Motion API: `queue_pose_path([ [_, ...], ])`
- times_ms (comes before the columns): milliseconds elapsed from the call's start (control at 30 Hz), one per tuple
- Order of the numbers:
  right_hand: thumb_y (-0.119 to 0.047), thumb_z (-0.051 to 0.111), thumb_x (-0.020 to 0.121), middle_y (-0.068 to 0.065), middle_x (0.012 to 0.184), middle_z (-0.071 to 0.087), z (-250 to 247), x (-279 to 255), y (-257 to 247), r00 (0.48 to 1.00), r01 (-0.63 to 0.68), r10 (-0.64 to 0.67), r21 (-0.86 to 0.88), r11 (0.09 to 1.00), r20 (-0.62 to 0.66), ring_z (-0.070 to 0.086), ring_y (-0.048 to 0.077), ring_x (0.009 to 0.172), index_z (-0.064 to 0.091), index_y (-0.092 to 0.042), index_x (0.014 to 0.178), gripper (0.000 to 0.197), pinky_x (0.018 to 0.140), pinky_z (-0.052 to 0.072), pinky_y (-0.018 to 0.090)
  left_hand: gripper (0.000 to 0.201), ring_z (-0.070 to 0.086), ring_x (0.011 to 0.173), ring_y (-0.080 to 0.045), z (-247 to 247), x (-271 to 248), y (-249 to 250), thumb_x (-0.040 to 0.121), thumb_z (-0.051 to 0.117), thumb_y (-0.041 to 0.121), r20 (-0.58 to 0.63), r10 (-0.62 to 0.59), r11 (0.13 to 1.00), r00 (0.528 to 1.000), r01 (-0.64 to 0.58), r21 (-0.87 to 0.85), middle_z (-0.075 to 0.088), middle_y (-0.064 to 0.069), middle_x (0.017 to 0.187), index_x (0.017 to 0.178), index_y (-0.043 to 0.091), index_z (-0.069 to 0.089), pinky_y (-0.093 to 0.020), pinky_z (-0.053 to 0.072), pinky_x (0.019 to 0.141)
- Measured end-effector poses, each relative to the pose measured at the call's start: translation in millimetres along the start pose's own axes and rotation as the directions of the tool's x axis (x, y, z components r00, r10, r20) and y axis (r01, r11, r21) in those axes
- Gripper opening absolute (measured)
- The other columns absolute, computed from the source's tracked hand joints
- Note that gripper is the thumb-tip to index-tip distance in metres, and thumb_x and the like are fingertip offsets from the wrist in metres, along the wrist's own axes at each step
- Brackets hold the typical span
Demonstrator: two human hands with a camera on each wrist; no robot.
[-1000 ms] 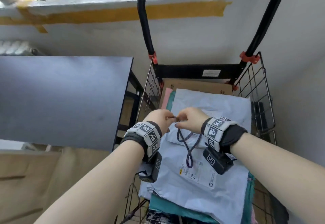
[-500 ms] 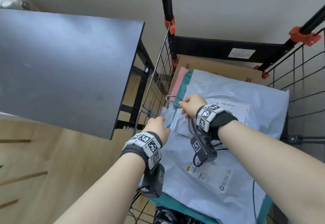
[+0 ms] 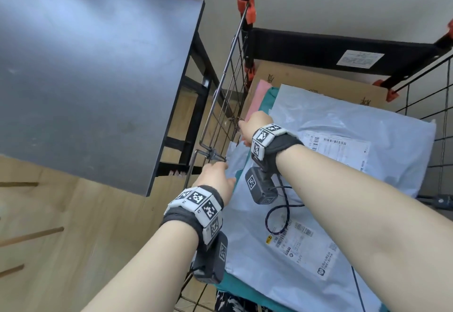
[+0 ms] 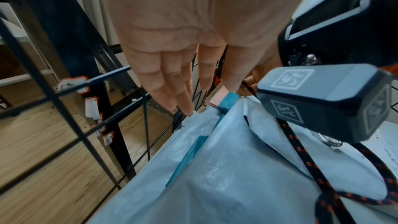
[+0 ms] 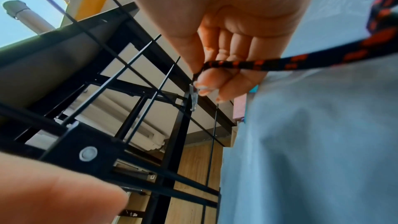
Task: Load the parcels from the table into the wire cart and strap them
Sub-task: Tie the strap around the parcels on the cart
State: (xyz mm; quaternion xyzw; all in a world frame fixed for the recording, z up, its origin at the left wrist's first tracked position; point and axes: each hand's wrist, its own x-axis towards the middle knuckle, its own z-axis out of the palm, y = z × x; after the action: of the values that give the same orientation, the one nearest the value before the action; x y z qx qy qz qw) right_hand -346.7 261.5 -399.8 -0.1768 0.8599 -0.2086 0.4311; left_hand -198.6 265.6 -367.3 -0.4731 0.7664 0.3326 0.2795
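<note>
Black wire mesh forms the wire cart (image 3: 221, 115), seen in the head view at the centre and right of the frame, beside a dark table (image 3: 93, 66) at upper left. Stacked in the cart: a pale grey parcel (image 3: 343, 164) on top, label up, its long axis running from lower centre toward upper right; a teal parcel (image 3: 268, 96) and a pink parcel (image 3: 261, 91) showing at its upper left edge; a brown cardboard box (image 3: 306, 78) against the far wall. A dark cord (image 3: 282, 213) is looped on the grey parcel below the right wrist. The right hand (image 3: 255, 125) is held at the cart's left mesh wall, fingers hidden. The left hand (image 3: 217, 176) is placed lower, at the parcel's left edge.

Left wrist view: the left hand (image 4: 183, 48) is shown with fingers (image 4: 163, 88) straight and extended, holding nothing, the tips at the edge of the grey parcel (image 4: 226, 168) beside the mesh (image 4: 75, 91). A teal layer (image 4: 191, 151) is seen between folds. The cord (image 4: 301, 151), black with orange flecks, runs down the right of the frame.

Right wrist view: the right hand (image 5: 226, 40) is shown pinching the cord (image 5: 290, 62) at its end, where a metal hook (image 5: 193, 98) hangs pointing down, close to the mesh wires (image 5: 150, 91); contact cannot be told. The cord runs off to the right of the frame. The grey parcel (image 5: 312, 142) fills the right of the frame.
</note>
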Motion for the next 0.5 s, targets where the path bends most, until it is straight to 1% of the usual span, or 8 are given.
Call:
queue_pose_path([
  [67, -0.027, 0.047, 0.097, 0.014, 0.097, 0.069, -1.3, -0.1, -1.6, 0.999, 0.036, -0.03, -0.132, 0.991, 0.045, 0.066, 0.031, 0.094, 0.057, -0.004, 0.085, 0.027, 0.077, 0.055, 0.033, 0.048, 0.056, 0.116, -0.024, 0.1, 0.4, 1.5, 0.096, 0.046, 0.031, 0.004, -0.004, 1.0, 1.0, 0.004, -0.003, 0.036, -0.009, 0.146, 0.142, 0.02, 0.038, -0.033, 0.044, 0.096],
  [133, -0.028, 0.046, 0.097, 0.01, 0.09, 0.067, -1.5, -0.5, -1.8, 0.991, 0.095, -0.061, -0.303, 0.948, 0.117, 0.061, 0.028, 0.089, 0.052, -0.008, 0.075, 0.031, 0.061, 0.047, 0.027, 0.048, 0.055, 0.116, -0.024, 0.2, 0.3, 3.0, 0.096, 0.046, 0.032, 0.007, -0.007, 1.0, 1.0, 0.008, -0.002, 0.036, -0.008, 0.145, 0.142, 0.02, 0.038, -0.033, 0.044, 0.096],
  [200, -0.03, 0.047, 0.097, 0.01, 0.099, 0.068, -2.7, -2.8, -1.2, 0.983, 0.135, -0.071, -0.4, 0.907, 0.171, 0.059, 0.025, 0.087, 0.053, -0.008, 0.074, 0.033, 0.058, 0.043, 0.027, 0.048, 0.055, 0.116, -0.023, -0.2, -1.8, 4.0, 0.096, 0.046, 0.031, 0.01, -0.01, 1.0, 1.0, 0.01, 0.001, 0.037, -0.008, 0.145, 0.142, 0.02, 0.038, -0.033, 0.044, 0.096],
  [233, -0.031, 0.047, 0.097, 0.01, 0.097, 0.067, -6.0, -4.7, 0.1, 0.981, 0.148, -0.079, -0.422, 0.894, 0.178, 0.057, 0.024, 0.084, 0.055, -0.007, 0.076, 0.033, 0.057, 0.042, 0.027, 0.047, 0.054, 0.117, -0.023, -0.7, -3.3, 4.8, 0.096, 0.046, 0.031, 0.011, -0.009, 1.0, 1.0, 0.008, 0.007, 0.037, -0.008, 0.145, 0.142, 0.019, 0.038, -0.034, 0.044, 0.097],
  [300, -0.032, 0.05, 0.096, 0.006, 0.072, 0.055, -17.1, -10.1, 6.8, 0.984, 0.153, -0.093, -0.447, 0.881, 0.155, 0.051, 0.021, 0.069, 0.046, -0.008, 0.066, 0.039, 0.049, 0.034, 0.024, 0.048, 0.053, 0.12, -0.024, -2.2, -5.4, 7.6, 0.096, 0.046, 0.031, 0.015, 0.001, 1.0, 1.0, -0.001, 0.024, 0.038, -0.009, 0.145, 0.142, 0.018, 0.038, -0.035, 0.044, 0.1],
  [367, -0.033, 0.054, 0.094, 0.003, 0.059, 0.04, -31.0, -14.8, 18.6, 0.987, 0.14, -0.088, -0.447, 0.884, 0.135, 0.039, 0.016, 0.052, 0.039, -0.011, 0.057, 0.046, 0.044, 0.027, 0.023, 0.047, 0.052, 0.121, -0.024, -3.4, -6.9, 12.6, 0.096, 0.046, 0.031, 0.014, 0.012, 0.999, 1.0, -0.013, 0.035, 0.04, -0.009, 0.144, 0.141, 0.017, 0.039, -0.035, 0.044, 0.101],
  [433, -0.036, 0.057, 0.092, 0.004, 0.059, 0.046, -45.8, -20.3, 33.2, 0.99, 0.113, -0.069, -0.409, 0.906, 0.121, 0.039, 0.014, 0.05, 0.057, -0.006, 0.065, 0.04, 0.045, 0.029, 0.023, 0.047, 0.054, 0.118, -0.025, -4.4, -10.1, 21.0, 0.096, 0.046, 0.032, 0.009, 0.028, 0.998, 1.0, -0.029, 0.053, 0.041, -0.009, 0.143, 0.14, 0.017, 0.04, -0.034, 0.045, 0.098],
  [500, -0.037, 0.058, 0.09, 0.007, 0.07, 0.063, -61.6, -28.1, 48.9, 0.992, 0.089, -0.05, -0.367, 0.926, 0.115, 0.049, 0.016, 0.058, 0.072, -0.001, 0.091, 0.038, 0.051, 0.035, 0.022, 0.047, 0.053, 0.118, -0.026, -5.8, -14.3, 31.4, 0.097, 0.045, 0.032, 0.008, 0.049, 0.996, 0.999, -0.049, 0.08, 0.04, -0.011, 0.143, 0.141, 0.016, 0.039, -0.035, 0.044, 0.097],
])
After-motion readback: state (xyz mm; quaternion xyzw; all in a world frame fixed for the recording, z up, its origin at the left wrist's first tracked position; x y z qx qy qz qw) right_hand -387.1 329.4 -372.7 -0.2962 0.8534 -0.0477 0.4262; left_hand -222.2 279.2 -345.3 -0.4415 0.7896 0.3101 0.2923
